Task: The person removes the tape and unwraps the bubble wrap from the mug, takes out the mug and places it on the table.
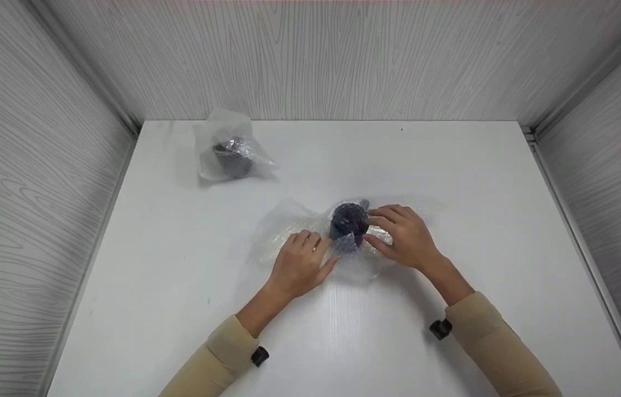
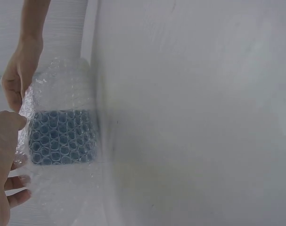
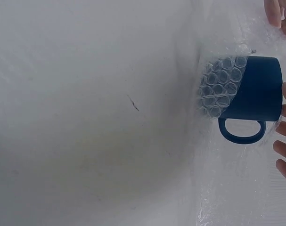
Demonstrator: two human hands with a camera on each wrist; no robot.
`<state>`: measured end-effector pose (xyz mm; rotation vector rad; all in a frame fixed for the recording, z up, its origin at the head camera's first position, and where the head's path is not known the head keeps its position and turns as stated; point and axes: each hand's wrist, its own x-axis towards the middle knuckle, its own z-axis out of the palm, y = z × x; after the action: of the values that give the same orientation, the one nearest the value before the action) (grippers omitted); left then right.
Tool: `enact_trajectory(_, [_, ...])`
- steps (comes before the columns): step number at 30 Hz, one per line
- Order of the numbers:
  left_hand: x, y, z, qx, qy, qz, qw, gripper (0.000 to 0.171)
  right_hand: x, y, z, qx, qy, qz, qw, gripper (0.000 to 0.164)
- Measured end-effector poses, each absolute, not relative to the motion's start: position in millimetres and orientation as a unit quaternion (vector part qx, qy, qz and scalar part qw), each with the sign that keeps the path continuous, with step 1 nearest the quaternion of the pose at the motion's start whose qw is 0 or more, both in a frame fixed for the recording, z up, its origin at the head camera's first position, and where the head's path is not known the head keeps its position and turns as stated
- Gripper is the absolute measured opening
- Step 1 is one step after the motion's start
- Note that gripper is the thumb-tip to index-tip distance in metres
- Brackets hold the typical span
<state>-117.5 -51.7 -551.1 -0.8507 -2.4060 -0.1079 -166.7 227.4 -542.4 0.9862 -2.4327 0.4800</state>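
1 dark blue mug (image 3: 263, 89): upright near the middle of a white table (image 1: 150, 275), handle (image 3: 241, 140) turned toward the far right, lower part behind bubbled film. It probably stands so because a flat base steadies it while the sides are handled.

1 piece of bubble wrap (image 1: 277, 226): spread to left and right of the mug, with a flap (image 1: 346, 243) raised against its near side. The flap appears kept there to cover the wall.

1 right hand (image 1: 406, 237): at the mug's right side, fingers spread and lightly bent, a fingertip at the rim; no closed grasp shows. Its place suggests steadying. The forearm enters from the lower right, slanting inward.

1 left hand (image 1: 299, 264): at the left near side, over the wrap, fingers bent, thumb extended toward the flap and apart from the fingers; whether film is pinched cannot be told. The forearm rises from the lower left.

1 wrapped dark item (image 1: 233, 157): far left of the table, well apart from the hands, loosely enclosed in film, perhaps set there to leave working room.
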Motion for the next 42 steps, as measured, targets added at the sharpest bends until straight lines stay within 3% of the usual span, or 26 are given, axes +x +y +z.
enact_trajectory(25, [-89, -60, -567, -0.362, -0.888, -0.06, 0.278, 0.033, -168, 225, -542, 0.355, -0.887, 0.167, 0.243, 0.032])
enact_trajectory(42, [-97, -69, -550, -0.363, -0.892, -0.111, 0.247, 0.069, -168, 225, -542, 0.353, -0.887, 0.167, 0.246, 0.029])
